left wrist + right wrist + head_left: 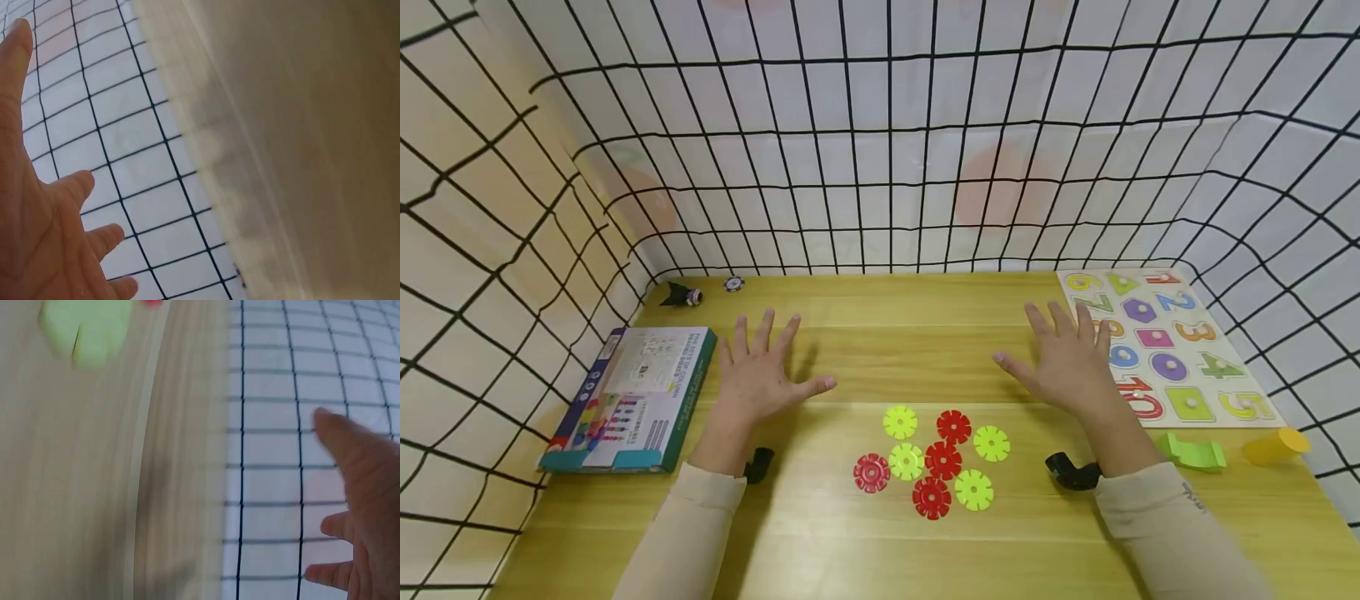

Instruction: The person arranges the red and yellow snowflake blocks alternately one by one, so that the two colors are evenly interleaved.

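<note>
Beige sleeves [681, 533] nearest, cut off at bottom of head view. L hand [758, 375] & R hand [1070, 367] both spread wide, thumbs out. Btwn them, nearer the body: 4 red discs [943, 460] & 4 yellow-green discs [906, 461], flat plastic, w/ notched rims & small centre holes. R hand hides a bit of number puzzle board [1187, 367]. Black curved pcs [1071, 475] by both wrists, part-covered, unclear what. R wrist view: one yellow-green disc blurry, cut off up top.
</note>
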Action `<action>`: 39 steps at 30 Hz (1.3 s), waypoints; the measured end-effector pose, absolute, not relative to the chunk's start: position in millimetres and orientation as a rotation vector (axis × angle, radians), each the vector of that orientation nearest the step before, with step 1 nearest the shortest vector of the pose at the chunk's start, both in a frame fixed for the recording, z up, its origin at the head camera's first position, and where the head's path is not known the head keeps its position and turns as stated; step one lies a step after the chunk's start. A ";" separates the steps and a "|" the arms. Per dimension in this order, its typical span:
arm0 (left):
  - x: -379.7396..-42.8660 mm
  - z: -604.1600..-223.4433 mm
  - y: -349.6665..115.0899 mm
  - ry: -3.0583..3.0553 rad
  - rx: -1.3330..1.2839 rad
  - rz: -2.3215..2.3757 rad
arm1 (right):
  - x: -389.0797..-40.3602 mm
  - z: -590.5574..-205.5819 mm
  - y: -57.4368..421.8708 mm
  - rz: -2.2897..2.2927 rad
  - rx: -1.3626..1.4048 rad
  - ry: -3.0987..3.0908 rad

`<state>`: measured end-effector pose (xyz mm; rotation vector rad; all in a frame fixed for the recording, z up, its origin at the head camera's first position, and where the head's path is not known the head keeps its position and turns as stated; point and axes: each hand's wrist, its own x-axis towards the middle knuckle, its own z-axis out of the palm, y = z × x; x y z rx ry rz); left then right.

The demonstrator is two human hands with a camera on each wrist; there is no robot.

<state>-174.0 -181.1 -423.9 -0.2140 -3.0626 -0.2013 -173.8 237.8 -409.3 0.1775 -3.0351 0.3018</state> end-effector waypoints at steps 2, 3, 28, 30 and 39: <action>-171.8 -424.2 -179.2 -3.063 -0.273 -0.238 | -170.2 -408.5 229.9 0.335 0.263 -3.023; -170.6 -424.0 -177.9 -3.063 -0.310 -0.257 | -168.2 -408.2 225.5 0.364 0.309 -3.018; -121.8 -441.3 -129.1 -3.237 -1.027 -0.981 | -158.2 -439.5 113.7 1.131 0.877 -3.238; -118.0 -442.4 -124.4 -3.227 -1.070 -0.961 | -157.7 -441.0 111.1 1.092 0.871 -3.249; -111.7 -441.2 -115.2 -3.239 -1.049 -0.913 | -154.6 -443.0 106.5 0.960 0.835 -3.267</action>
